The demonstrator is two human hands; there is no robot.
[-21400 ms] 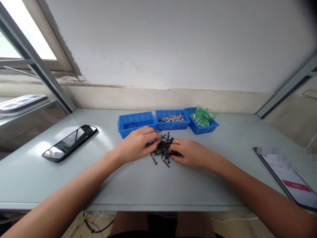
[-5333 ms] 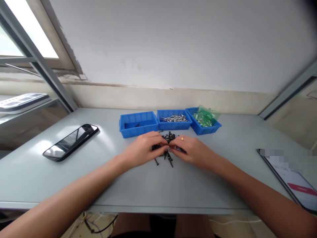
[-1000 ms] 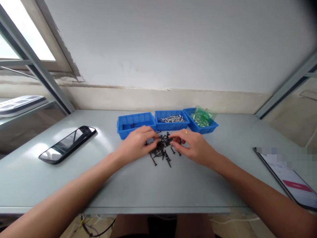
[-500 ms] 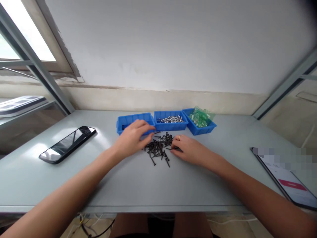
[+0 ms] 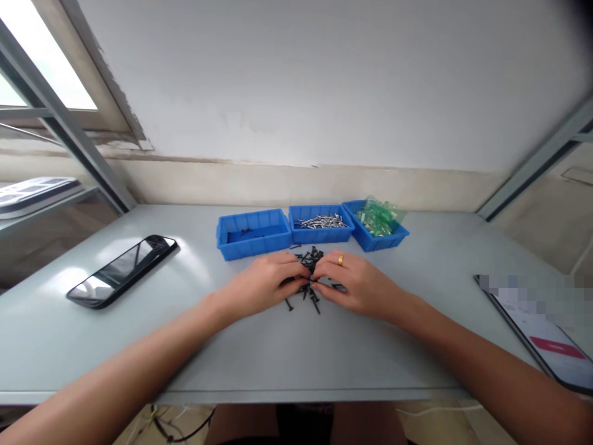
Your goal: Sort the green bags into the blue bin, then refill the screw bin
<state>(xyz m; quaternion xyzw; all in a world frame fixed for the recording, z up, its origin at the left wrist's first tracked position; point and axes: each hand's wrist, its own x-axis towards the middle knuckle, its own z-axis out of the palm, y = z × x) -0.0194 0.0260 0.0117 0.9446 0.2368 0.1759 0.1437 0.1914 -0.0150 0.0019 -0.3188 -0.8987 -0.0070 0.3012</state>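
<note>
A pile of black screws [image 5: 309, 258] lies on the grey table [image 5: 296, 346] in front of three blue bins. My left hand [image 5: 266, 284] and my right hand [image 5: 359, 285] rest on the pile from either side, covering most of it. Their fingertips meet in the middle and pinch at screws. A gold ring sits on my right hand. The left bin [image 5: 250, 248] holds a few black screws. Silver screws fill the middle bin [image 5: 319, 237], and the right bin [image 5: 378, 241] holds green plastic pieces.
A dark phone [image 5: 123, 267] lies on the table to the left. A device with a lit screen [image 5: 546, 337] lies at the right near the front edge. The wall runs close behind the bins. A window frame [image 5: 69, 130] stands at the left.
My left hand has come back from the left bin to the screw pile. My right hand has slid in to meet it, and both now cover the pile.
</note>
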